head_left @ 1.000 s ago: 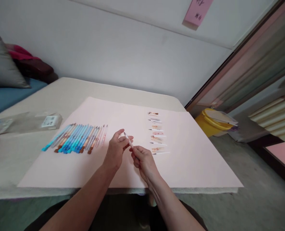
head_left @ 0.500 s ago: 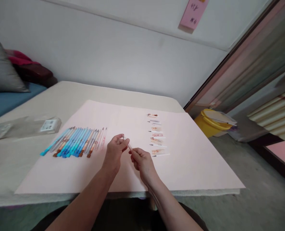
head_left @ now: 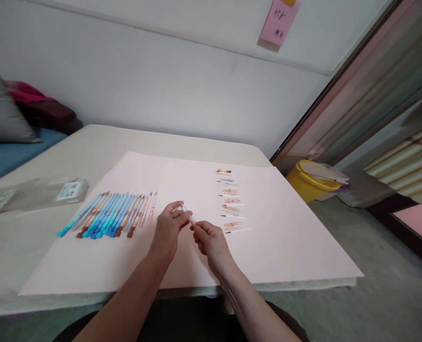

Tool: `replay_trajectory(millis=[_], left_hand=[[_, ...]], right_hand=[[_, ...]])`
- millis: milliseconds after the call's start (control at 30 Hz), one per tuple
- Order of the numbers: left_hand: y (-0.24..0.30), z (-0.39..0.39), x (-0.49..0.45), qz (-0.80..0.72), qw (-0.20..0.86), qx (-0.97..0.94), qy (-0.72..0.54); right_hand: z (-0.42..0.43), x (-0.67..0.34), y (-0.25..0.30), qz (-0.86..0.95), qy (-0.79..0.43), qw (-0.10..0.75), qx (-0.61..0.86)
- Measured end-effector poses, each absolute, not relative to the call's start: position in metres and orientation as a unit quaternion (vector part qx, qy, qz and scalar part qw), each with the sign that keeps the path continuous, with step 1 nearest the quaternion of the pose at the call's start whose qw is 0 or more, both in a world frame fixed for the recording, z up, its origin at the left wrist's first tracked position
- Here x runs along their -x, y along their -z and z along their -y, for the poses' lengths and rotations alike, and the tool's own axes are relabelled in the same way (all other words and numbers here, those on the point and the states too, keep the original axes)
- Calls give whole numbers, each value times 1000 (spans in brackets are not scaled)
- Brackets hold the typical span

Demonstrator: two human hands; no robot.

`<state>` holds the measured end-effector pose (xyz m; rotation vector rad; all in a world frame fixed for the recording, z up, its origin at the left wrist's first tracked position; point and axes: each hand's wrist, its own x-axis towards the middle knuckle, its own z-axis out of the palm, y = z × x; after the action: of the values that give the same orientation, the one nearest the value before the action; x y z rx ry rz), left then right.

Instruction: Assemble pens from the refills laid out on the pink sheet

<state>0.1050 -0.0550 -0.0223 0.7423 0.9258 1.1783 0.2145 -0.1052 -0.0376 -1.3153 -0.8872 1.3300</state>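
Note:
Between my two hands, over the pink sheet (head_left: 182,171), is a slim pale pen (head_left: 185,212) held at a slant. My left hand (head_left: 168,227) pinches its upper part near the tip, and my right hand (head_left: 211,241) grips the lower end. Fingers hide much of the barrel. To the left lies a row of several pens (head_left: 116,213) in blue, brown, grey and pale pink, side by side. On the right, small groups of pen parts (head_left: 232,202) form a column, with thin white dark-tipped refills (head_left: 237,231) beside short barrel pieces.
A clear plastic packet (head_left: 40,194) with a white label lies left of the sheet on the cloth-covered table (head_left: 161,137). Beyond it is a grey cushion (head_left: 4,109) on a blue seat. A yellow bucket (head_left: 308,180) stands on the floor at right. A white wall backs the table.
The camera view has shifted slightly. Both hands keep their hold on the pen, and a little more of its tip shows above my left fingers.

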Motion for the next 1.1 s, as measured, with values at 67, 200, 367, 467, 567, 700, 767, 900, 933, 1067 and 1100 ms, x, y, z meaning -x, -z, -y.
replay_trajectory(millis=[67,200,367,467,567,700,767,900,933,1067,1100], left_hand=[[22,55,-105,-405,675,-326,-523],[22,58,-106,-428,668,-339,-506],[22,58,-103,-424,682,-342,-488],[22,54,-100,-427,691,-274,-515],[21,49,-97,-421,705,-228,-523],[21,47,-93,-405,720,-194,-530],[21,47,-93,-393,731,-178,-529],[21,49,-93,-381,749,-149,-522],[21,50,-94,-379,751,-145,-521],[21,52,-95,-370,749,-147,-529],[21,53,-95,-368,747,-152,-532]], right_hand=[[105,-216,39,380,-538,508,555],[106,-217,39,397,-517,507,564],[109,-222,30,355,-586,515,515],[108,-229,25,287,-611,534,509],[105,-238,19,256,-631,547,487],[107,-243,14,258,-686,556,391],[108,-243,14,263,-702,561,352],[109,-239,17,273,-703,566,334],[109,-238,18,275,-697,570,338],[107,-235,22,280,-670,587,357],[107,-235,23,283,-663,592,360]])
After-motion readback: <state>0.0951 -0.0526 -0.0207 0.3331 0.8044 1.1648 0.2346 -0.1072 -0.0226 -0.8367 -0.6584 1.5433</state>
